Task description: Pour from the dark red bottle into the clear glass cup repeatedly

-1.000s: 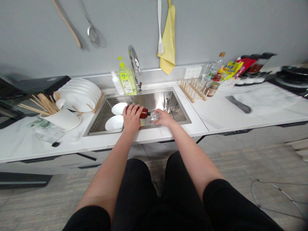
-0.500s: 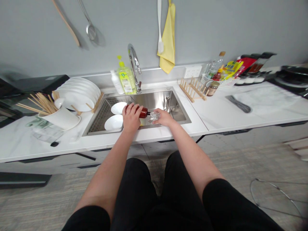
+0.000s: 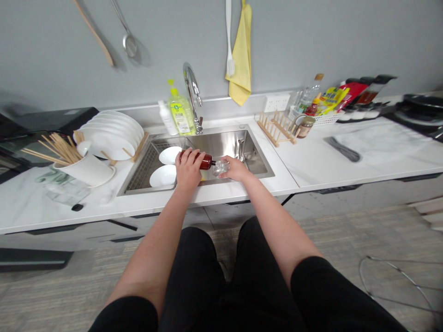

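barely shifted since a second ago, both hands stay low over a stainless steel sink (image 3: 224, 150). left hand (image 3: 188, 169) wraps closed fingers round a dark red bottle (image 3: 206, 162), held level at frame centre. right hand (image 3: 236, 168) curls round a clear glass container (image 3: 220, 168) touching the bottle's neck. two white bowls (image 3: 163, 176) sit just left, on a wire rack (image 3: 140, 168).

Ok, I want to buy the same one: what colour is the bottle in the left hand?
The bottle is dark reddish-brown; the head view shows it best.
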{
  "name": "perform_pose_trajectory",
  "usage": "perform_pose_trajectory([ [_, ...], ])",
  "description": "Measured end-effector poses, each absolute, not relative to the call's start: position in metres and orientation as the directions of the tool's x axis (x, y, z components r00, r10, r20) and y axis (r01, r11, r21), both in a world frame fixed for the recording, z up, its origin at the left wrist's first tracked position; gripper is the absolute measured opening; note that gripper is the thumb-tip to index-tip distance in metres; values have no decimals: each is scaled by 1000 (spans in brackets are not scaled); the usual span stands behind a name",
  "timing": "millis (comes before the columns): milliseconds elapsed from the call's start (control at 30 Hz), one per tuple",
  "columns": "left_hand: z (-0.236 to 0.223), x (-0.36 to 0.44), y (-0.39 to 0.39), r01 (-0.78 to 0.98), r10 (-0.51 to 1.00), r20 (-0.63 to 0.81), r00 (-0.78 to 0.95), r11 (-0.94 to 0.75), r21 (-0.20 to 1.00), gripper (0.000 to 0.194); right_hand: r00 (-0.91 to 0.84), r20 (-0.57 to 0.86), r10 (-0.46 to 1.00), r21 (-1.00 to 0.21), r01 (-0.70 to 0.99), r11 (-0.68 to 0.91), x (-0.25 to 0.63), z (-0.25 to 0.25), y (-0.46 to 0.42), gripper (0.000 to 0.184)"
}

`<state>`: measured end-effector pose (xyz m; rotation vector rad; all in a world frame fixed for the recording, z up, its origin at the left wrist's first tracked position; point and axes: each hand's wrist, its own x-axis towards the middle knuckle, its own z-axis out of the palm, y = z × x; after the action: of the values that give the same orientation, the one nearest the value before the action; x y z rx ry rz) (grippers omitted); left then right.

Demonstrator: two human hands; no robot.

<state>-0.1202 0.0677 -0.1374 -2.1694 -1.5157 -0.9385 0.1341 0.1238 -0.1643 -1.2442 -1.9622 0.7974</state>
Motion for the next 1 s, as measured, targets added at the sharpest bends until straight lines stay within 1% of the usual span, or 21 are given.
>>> perform_pose_trajectory([
  [367,-136,-119,67,915,706,676,213,-387,116,62,-323,210,923,-777,518,358,134,-163,124,72],
  [567,-136,-119,67,920,699,682,216,-380,99,63,-328,215,920,-797,486,360,134,-166,125,72],
  [800,-136,-119,67,911,703,680,208,-393,128,62,-332,223,916,-793,484,369,135,-168,127,73],
  [1000,-136,-119,67,916,686,690,229,-392,86,60,-331,213,919,-799,483,359,136,-167,126,73],
])
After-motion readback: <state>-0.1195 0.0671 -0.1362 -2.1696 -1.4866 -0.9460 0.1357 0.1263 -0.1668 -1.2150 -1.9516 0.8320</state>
